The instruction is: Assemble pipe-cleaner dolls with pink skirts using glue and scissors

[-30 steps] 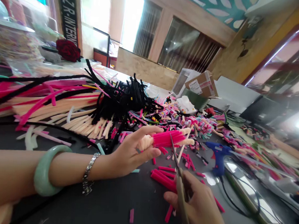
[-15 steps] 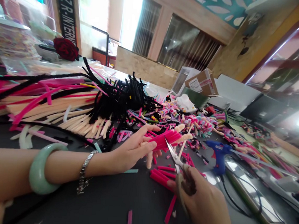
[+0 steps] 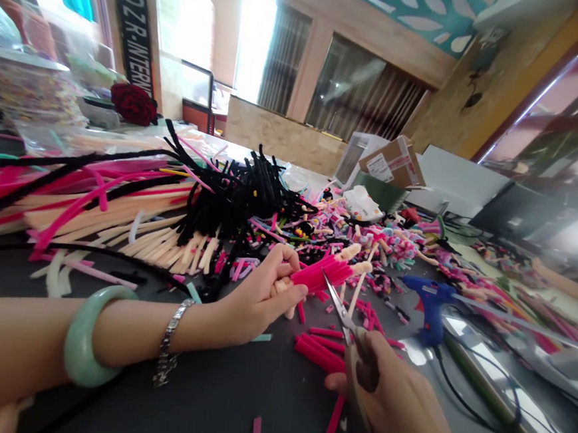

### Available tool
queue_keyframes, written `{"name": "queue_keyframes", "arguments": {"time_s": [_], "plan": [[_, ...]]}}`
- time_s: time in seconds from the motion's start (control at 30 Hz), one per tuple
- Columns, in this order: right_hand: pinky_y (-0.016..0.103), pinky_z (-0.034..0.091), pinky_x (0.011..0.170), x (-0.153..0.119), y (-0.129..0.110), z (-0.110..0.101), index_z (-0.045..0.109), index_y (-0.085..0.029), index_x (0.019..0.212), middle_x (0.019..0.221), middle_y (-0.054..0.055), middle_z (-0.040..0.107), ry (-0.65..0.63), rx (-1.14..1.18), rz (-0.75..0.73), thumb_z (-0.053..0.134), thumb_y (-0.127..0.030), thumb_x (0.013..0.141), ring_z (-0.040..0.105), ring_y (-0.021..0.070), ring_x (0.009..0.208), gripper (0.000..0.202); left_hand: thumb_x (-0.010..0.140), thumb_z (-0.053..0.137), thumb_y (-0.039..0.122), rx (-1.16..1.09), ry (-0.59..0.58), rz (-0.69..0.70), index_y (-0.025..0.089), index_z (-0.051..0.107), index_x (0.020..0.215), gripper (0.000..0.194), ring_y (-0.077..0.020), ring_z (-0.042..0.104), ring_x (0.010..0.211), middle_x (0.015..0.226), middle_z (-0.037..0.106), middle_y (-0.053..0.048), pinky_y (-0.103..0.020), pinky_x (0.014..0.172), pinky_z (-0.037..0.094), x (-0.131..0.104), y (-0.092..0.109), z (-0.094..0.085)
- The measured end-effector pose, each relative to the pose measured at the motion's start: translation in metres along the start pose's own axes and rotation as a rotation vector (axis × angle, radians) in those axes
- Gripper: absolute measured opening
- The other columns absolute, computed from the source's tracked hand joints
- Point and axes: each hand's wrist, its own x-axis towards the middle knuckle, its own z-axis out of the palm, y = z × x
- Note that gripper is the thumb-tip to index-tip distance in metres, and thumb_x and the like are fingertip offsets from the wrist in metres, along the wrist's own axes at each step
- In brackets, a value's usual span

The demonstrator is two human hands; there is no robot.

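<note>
My left hand (image 3: 267, 295) is closed round a bundle of hot-pink fuzzy stems (image 3: 322, 272) that has pale peach pieces (image 3: 350, 252) sticking out at its right end. The scissors (image 3: 344, 314) are in my right hand (image 3: 395, 392), with their handles round my fingers and thumb. Their blades point up and left, and the tips touch or nearly touch the pink bundle. Just left of the scissors, cut hot-pink stems (image 3: 318, 353) lie on the dark table (image 3: 194, 402).
Black stems (image 3: 251, 193) are heaped over long peach stems (image 3: 113, 219) at the left. Behind my hands spread many small coloured pieces. At the right lie a blue glue gun (image 3: 429, 304) and its cord. A cardboard box (image 3: 396, 163) stands at the back.
The fingers of my left hand have curled in more around the bundle. The whole scene has shifted slightly right and down in the view.
</note>
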Motion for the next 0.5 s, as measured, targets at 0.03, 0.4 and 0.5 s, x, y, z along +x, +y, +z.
{"name": "queue_keyframes", "arguments": {"time_s": [0.03,0.4,0.5], "plan": [[0.018,0.046,0.046,-0.0007,0.0006,0.0003,0.046,-0.028,0.08,0.057,-0.007,0.066,-0.017,0.018,0.008,0.061,-0.034,0.08,0.064,0.0142,0.05,0.016,0.094,0.047,0.031,0.013,0.013,0.001,0.022,0.033,0.096,0.017,-0.0092,0.052,0.061,0.069,0.054,0.004,-0.022,0.059,0.036,-0.0001,0.0001,0.0],[0.019,0.045,0.049,0.0002,0.002,-0.0009,0.045,-0.027,0.085,0.059,-0.006,0.065,-0.02,0.101,-0.02,0.053,-0.031,0.086,0.068,0.0144,0.058,0.009,0.096,0.045,0.032,0.111,0.008,0.141,0.022,0.038,0.106,0.016,-0.0098,0.051,0.07,0.082,0.051,0.001,-0.023,0.063,0.037,-0.0037,-0.0004,-0.0019],[0.019,0.046,0.049,0.0001,0.0027,-0.001,0.045,-0.027,0.085,0.059,-0.005,0.065,-0.02,0.138,-0.026,0.053,-0.032,0.086,0.069,0.0152,0.058,0.01,0.095,0.046,0.029,0.088,0.001,0.161,0.022,0.037,0.106,0.016,-0.0095,0.051,0.07,0.086,0.051,0.0,-0.023,0.062,0.038,-0.0037,-0.001,-0.0022]]}}
